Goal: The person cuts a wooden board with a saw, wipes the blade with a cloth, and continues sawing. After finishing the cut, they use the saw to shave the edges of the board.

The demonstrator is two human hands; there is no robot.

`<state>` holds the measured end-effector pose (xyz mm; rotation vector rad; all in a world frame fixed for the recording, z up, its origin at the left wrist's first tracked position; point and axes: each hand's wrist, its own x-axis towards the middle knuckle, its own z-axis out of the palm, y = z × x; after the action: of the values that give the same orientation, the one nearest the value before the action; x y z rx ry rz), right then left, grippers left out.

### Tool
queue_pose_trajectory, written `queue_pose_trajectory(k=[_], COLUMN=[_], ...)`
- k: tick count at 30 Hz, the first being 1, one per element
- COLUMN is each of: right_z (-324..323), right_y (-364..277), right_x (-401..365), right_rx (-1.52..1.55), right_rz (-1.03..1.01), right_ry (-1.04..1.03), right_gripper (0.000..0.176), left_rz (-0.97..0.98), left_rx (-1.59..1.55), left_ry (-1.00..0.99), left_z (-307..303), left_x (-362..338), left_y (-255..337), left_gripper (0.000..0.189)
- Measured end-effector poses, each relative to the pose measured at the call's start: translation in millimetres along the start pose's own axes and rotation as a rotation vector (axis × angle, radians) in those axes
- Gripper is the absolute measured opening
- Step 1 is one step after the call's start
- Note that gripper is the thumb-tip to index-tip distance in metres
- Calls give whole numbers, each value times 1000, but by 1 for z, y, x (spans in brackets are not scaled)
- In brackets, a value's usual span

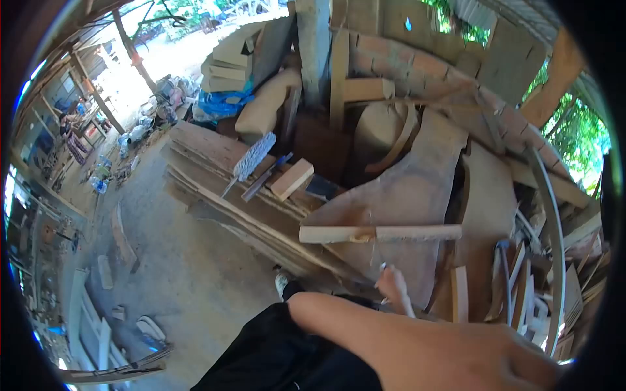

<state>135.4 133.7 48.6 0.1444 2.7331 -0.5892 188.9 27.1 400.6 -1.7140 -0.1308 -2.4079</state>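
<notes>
One bare forearm (424, 345) crosses the bottom of the view, nearest the camera, with black cloth (280, 358) below it. Just beyond it, the right hand (395, 288) points up and to the left. Its fingers are pressed together, pinching a small pale piece (383, 266) with a blue tip; what the piece is cannot be told. A thin line (373, 251) seems to run from the piece up to a stick (381, 233) close above the hand. The stick is pale wood and lies level; its left half is squared and smooth, its right half rounder and rougher, with a yellowish mark between the two. It rests across a large brown slab (404, 189). Left of the hand, a white shoe (282, 282) stands on the grey floor (182, 274). Farther off, stacked planks (215, 176) carry a white-bristled brush (254, 156), a blue-handled tool (267, 174) and a pale block (291, 179). Behind these rise a post (313, 45) and a brick wall (417, 62).
</notes>
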Motion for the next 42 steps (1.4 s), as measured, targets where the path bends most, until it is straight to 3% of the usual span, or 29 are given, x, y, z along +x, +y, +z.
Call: queue_pose_trajectory(k=[5,11,42], right_z=[-25,-24,-11], right_y=[-2,0,21], right_x=[-10,-13,-7], right_rx=[29,56,262], right_rz=[122,108,-12], right_ry=[70,104,114], right_gripper=[25,22,21], left_rz=[-80,-161,-263], left_rx=[-190,-250,-219], left_ry=[243,347,388], left_z=[9,15,51], left_x=[-21,-34,-59], left_y=[-13,-23,-64], left_gripper=[29,28,29])
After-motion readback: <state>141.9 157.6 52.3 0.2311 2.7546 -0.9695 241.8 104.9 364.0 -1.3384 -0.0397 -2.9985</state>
